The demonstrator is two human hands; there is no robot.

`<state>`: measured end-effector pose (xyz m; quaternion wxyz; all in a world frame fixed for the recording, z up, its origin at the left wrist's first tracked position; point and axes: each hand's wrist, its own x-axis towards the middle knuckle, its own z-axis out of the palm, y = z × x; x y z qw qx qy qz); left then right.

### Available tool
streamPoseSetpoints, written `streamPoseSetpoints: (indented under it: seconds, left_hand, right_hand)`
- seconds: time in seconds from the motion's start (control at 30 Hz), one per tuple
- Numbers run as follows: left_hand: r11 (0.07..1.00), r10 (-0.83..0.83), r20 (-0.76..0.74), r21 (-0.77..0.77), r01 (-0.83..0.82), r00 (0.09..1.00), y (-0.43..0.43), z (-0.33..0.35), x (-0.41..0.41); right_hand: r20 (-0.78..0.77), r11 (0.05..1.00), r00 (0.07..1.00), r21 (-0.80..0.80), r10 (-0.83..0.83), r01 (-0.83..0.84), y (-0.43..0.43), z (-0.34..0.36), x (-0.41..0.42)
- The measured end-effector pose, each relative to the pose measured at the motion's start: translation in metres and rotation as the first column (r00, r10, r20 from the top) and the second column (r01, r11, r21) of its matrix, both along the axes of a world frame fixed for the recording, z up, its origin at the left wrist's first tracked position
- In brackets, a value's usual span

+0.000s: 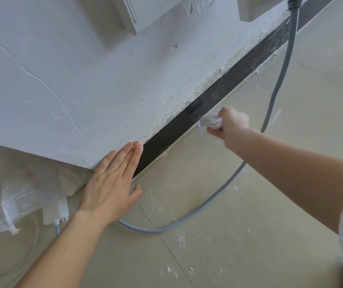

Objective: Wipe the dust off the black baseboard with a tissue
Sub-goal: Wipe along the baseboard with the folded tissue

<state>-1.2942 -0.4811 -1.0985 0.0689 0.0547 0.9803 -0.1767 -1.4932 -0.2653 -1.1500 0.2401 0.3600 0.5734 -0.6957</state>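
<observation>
A black baseboard [218, 96] runs diagonally along the foot of a rough white wall, from lower left to upper right. Its far stretch looks streaked with dust; the near stretch is darker. My right hand [229, 124] is closed around a crumpled white tissue [213, 120], which presses against the baseboard's lower edge where it meets the floor. My left hand [112, 185] lies flat with fingers together against the wall's corner, fingertips at the near end of the baseboard, holding nothing.
A grey cable [276, 94] hangs down the wall and loops across the beige floor behind my hands. White dust flecks [180, 240] litter the floor. A white power adapter [55, 213] and a clear plastic bag [8, 206] lie at the left.
</observation>
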Motion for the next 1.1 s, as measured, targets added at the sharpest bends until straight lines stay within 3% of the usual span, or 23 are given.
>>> streamPoseSetpoints:
  seconds: [0.1, 0.17, 0.23, 0.4, 0.5, 0.57, 0.63, 0.7, 0.83, 0.9, 1.03, 1.1]
  left_hand:
    - [1.0, 0.006, -0.018, -0.001, -0.006, 1.0, 0.001, -0.001, 0.0]
    - [1.0, 0.01, -0.021, -0.002, -0.01, 1.0, 0.001, -0.002, 0.0]
    - [1.0, 0.0, -0.019, -0.011, 0.0, 1.0, -0.002, -0.002, 0.0]
    - [1.0, -0.018, -0.018, -0.024, 0.018, 1.0, -0.004, -0.004, 0.002]
    - [0.999, -0.027, -0.039, -0.025, 0.026, 0.999, -0.003, -0.006, 0.002]
    - [0.999, -0.032, -0.044, -0.025, 0.031, 0.999, -0.004, -0.005, 0.002]
    - [0.999, -0.032, -0.048, -0.023, 0.031, 0.998, -0.003, -0.005, 0.002]
    - [0.999, -0.029, -0.057, -0.021, 0.028, 0.998, -0.002, -0.007, 0.002]
    - [0.999, -0.043, -0.072, -0.012, 0.042, 0.997, -0.004, -0.008, 0.003]
    - [0.999, -0.049, -0.07, -0.019, 0.048, 0.996, -0.005, -0.007, 0.002]
    - [0.999, -0.037, -0.062, -0.023, 0.036, 0.997, -0.004, -0.008, 0.003]
    - [0.999, -0.046, -0.077, -0.011, 0.045, 0.996, -0.003, -0.01, 0.003]
  right_hand:
    - [0.127, 0.931, 0.944, -0.247, 0.305, -0.268, -0.027, -0.008, 0.041]
    - [0.116, 0.847, 0.888, -0.376, 0.446, -0.377, -0.047, -0.006, 0.064]
    - [0.076, 0.85, 0.913, -0.403, 0.401, -0.34, -0.06, 0.0, 0.066]
    - [-0.041, 0.969, 0.992, -0.209, 0.123, -0.129, -0.037, 0.011, 0.002]
    - [-0.055, 0.975, 0.996, -0.215, -0.068, 0.054, -0.008, 0.02, -0.019]
    - [-0.102, 0.987, 0.985, -0.103, -0.137, 0.127, 0.002, 0.024, -0.023]
    - [-0.11, 0.996, 0.99, 0.014, -0.088, 0.09, 0.003, 0.028, -0.012]
    - [-0.053, 0.999, 0.998, 0.027, 0.042, -0.041, -0.006, 0.027, 0.012]
    - [-0.005, 0.927, 0.953, -0.229, 0.302, -0.295, -0.043, 0.026, 0.057]
    - [-0.052, 0.935, 0.971, -0.26, 0.233, -0.239, -0.05, 0.031, 0.053]
    - [-0.111, 0.98, 0.992, -0.195, -0.058, 0.036, -0.029, 0.04, 0.006]
    - [-0.153, 0.995, 0.984, -0.061, -0.093, 0.085, -0.017, 0.031, -0.012]
